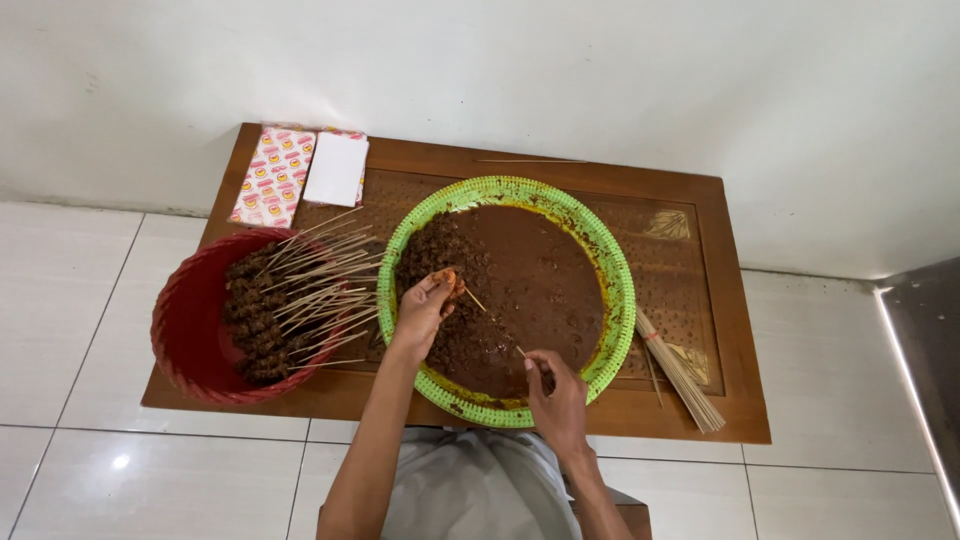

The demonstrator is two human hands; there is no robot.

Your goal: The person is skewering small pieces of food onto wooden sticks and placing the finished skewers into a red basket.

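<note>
Head view: green tray (612, 262) holds marinated meat (440, 255); red basket (185, 325), skewers (290, 300).

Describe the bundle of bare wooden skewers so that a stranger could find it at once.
On the low wooden table, look right of the round green basket tray. The bundle of bare wooden skewers lies slanted near the front right corner; unlike the skewers in the red basket, these carry no meat.

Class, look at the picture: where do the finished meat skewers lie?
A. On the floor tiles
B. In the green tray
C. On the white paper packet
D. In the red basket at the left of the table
D: the loaded skewers are stacked in the red basket, while the green tray holds loose marinated meat.
</note>
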